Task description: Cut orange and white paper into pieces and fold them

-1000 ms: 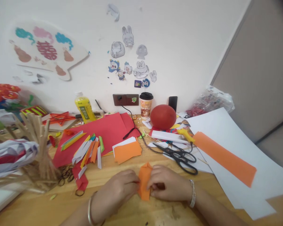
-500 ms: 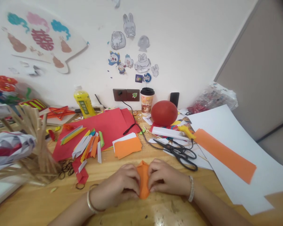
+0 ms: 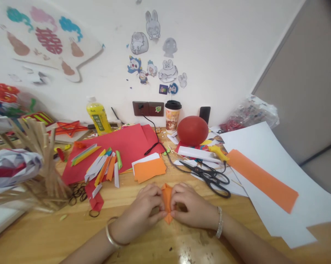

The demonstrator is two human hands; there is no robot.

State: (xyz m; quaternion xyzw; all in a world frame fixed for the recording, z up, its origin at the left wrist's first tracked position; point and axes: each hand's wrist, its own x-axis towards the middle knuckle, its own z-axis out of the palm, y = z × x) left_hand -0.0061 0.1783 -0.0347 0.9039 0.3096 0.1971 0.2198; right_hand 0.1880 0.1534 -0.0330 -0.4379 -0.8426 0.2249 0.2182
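A small folded piece of orange paper point(image 3: 167, 200) sits between my hands at the near middle of the wooden table. Its top and bottom ends come to folded points. My left hand point(image 3: 149, 205) pinches its left edge, thumb near the lower end. On the opposite edge, my right hand point(image 3: 191, 207) grips with fingers and thumb closed. The fingertips hide parts of both long edges. Just beyond my hands lies a stack of orange paper pieces point(image 3: 150, 169) with white sheets beneath.
Black scissors point(image 3: 206, 176) lie to the right, beside a yellow glue gun point(image 3: 219, 152) and large white paper point(image 3: 286, 183) bearing an orange strip point(image 3: 261, 179). Folded paper strips point(image 3: 103, 167) rest on red paper point(image 3: 127, 141). Wooden sticks point(image 3: 46, 157) stand left; a red balloon point(image 3: 192, 131) is behind.
Both thumbs have moved inward to meet near the paper's lower end, which now shows a narrower point. The hands and paper sit slightly higher in view.
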